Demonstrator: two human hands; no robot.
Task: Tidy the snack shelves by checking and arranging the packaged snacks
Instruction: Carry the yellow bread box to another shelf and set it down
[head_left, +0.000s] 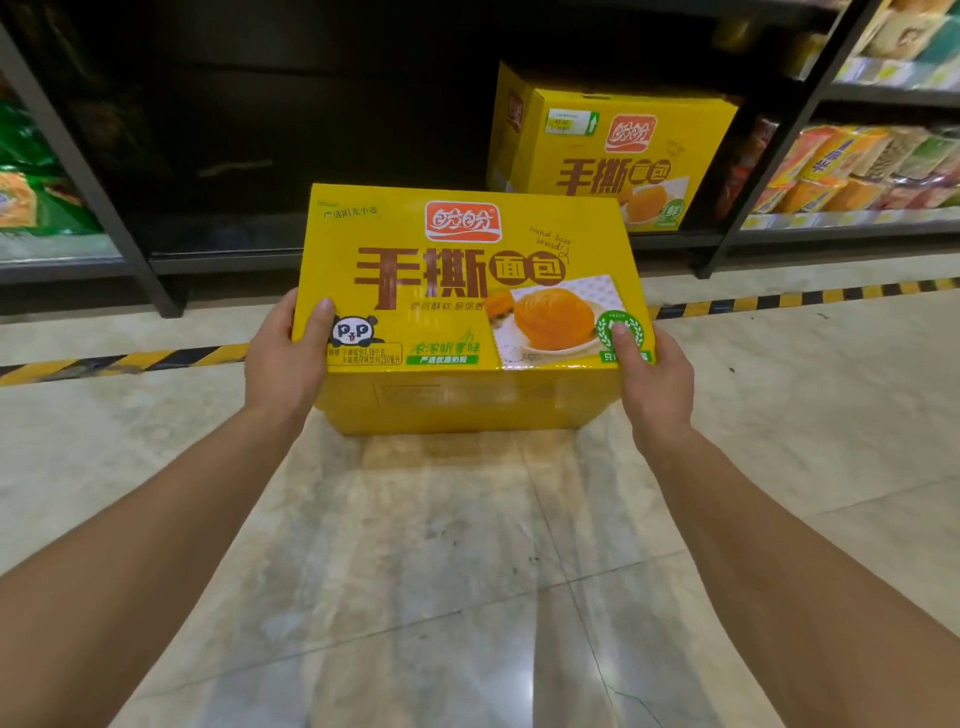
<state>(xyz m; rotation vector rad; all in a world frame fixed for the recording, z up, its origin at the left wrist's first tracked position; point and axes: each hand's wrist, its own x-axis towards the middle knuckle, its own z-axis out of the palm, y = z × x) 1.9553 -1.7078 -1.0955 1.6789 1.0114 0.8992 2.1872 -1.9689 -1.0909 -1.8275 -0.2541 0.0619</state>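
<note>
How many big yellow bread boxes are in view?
2. The held box is gripped by the left hand and right hand; the second box stands on the bottom shelf, behind and to the right. More may hide in the dark.

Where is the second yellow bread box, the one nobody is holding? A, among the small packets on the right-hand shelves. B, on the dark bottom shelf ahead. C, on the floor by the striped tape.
B: the second yellow box stands on the dark bottom shelf, beyond the held box that the left hand and right hand grip.
</note>
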